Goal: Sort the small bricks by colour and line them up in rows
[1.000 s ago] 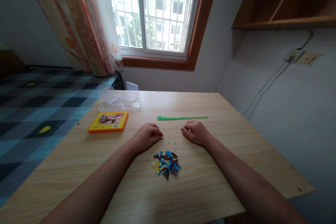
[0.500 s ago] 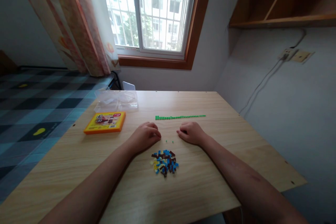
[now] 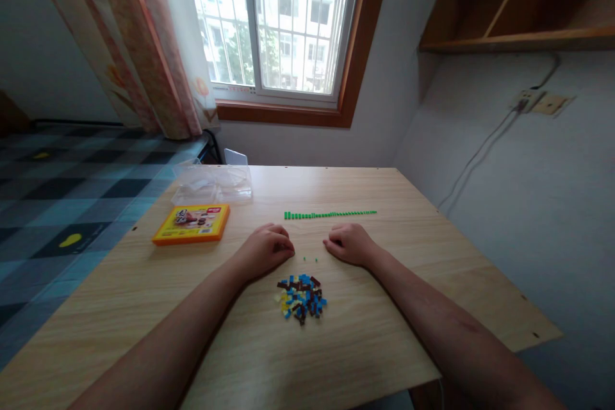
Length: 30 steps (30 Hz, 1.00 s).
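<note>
My left hand (image 3: 269, 247) rests on the table with its fingers curled in, and nothing shows between them. Opposite it, my right hand (image 3: 350, 243) lies in a loose fist, also with nothing visible in it. Two tiny green bricks (image 3: 304, 259) sit apart on the wood between the hands. Beyond the hands runs a row of green bricks (image 3: 312, 215), larger at the left and smaller toward the right. Closer to me is a loose pile of blue, brown and yellow bricks (image 3: 302, 298). Neither hand touches the row or the pile.
A yellow-orange box (image 3: 192, 225) lies on the left side of the wooden table (image 3: 365, 346). Behind it stands a clear plastic container (image 3: 211, 186). A bed (image 3: 72, 186) adjoins on the left, and a wall with a socket (image 3: 531, 100) and cable is on the right.
</note>
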Each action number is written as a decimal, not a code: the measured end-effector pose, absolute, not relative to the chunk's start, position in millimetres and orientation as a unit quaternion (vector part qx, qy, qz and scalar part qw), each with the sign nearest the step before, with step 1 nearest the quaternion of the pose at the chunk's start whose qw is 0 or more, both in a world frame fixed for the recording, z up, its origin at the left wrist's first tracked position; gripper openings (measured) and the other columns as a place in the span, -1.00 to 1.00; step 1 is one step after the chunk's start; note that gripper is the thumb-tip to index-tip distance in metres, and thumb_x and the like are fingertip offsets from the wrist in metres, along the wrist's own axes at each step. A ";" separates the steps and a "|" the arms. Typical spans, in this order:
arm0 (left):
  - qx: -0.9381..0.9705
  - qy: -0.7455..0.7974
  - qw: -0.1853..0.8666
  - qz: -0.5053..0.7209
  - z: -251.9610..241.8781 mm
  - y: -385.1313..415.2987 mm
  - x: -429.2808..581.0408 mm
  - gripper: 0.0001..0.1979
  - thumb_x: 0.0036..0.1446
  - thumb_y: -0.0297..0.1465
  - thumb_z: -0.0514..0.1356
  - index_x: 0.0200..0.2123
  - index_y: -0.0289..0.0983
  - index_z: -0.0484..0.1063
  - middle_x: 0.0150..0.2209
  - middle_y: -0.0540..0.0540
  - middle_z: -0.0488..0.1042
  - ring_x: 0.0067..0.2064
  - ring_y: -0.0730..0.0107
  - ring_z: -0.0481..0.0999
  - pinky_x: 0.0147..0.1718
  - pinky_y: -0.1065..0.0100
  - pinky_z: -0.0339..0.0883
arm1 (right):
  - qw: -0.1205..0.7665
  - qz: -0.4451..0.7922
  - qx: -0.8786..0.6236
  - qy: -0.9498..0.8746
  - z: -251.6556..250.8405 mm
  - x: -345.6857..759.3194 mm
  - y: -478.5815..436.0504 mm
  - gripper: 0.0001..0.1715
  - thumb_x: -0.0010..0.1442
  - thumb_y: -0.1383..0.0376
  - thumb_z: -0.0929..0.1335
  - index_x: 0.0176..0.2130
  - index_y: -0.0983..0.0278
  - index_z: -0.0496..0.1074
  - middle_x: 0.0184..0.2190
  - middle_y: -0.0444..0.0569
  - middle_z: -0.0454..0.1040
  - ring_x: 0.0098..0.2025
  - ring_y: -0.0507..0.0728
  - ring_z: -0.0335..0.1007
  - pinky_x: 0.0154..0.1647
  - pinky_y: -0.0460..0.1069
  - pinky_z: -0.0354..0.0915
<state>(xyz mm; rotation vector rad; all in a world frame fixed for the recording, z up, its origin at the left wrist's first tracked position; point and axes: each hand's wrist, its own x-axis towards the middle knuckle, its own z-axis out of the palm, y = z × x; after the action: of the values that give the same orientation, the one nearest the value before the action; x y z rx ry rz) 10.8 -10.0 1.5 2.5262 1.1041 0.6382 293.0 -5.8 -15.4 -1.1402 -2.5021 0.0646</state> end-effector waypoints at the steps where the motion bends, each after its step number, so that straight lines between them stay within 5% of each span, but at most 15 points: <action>1: 0.883 0.384 0.155 0.223 1.7 -10.0 10.6 -0.88 0.15 -0.38 0.28 -0.38 -0.18 0.65 -0.29 -0.08 0.57 -0.19 0.29 0.49 -0.10 0.28 0.34 | 0.192 0.022 -0.407 -0.893 -15.3 292.8 -5.8 -0.57 0.29 0.23 0.32 -0.59 0.28 0.36 -0.54 -0.09 0.42 -0.48 0.02 0.21 -0.43 -0.04 -0.05; 10: 0.895 0.364 0.145 0.211 3.5 -13.1 12.9 -0.84 0.20 -0.34 0.25 -0.30 -0.11 0.68 -0.25 -0.08 0.57 -0.18 0.29 0.48 -0.13 0.28 0.33 | 0.199 0.047 -0.403 -0.892 -10.5 291.4 -9.9 -0.57 0.29 0.22 0.34 -0.58 0.27 0.40 -0.56 -0.10 0.43 -0.51 0.02 0.19 -0.43 -0.04 -0.02; 18: 0.883 0.377 0.163 0.226 3.7 -14.6 13.5 -0.84 0.19 -0.41 0.24 -0.28 -0.16 0.66 -0.26 -0.08 0.57 -0.17 0.29 0.50 -0.10 0.29 0.35 | 0.240 0.141 -0.341 -0.898 3.5 277.6 -29.5 -0.74 0.35 0.26 0.30 -0.13 0.19 0.60 -0.34 -0.06 0.57 -0.34 0.06 0.40 -0.27 -0.06 0.18; 30: 0.884 0.374 0.154 0.233 2.6 -13.6 19.6 -0.86 0.16 -0.43 0.26 -0.37 -0.18 0.65 -0.29 -0.06 0.56 -0.21 0.32 0.50 -0.13 0.29 0.35 | 0.239 0.128 -0.358 -0.893 -0.4 283.0 -21.5 -0.71 0.36 0.26 0.30 -0.28 0.23 0.60 -0.42 -0.05 0.54 -0.37 0.07 0.40 -0.30 -0.06 0.19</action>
<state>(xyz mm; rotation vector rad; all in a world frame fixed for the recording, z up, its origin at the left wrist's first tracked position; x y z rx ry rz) 19.6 -13.6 2.6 2.5356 1.0733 0.6674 283.0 -21.5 -0.4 -0.9809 -2.4464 0.3510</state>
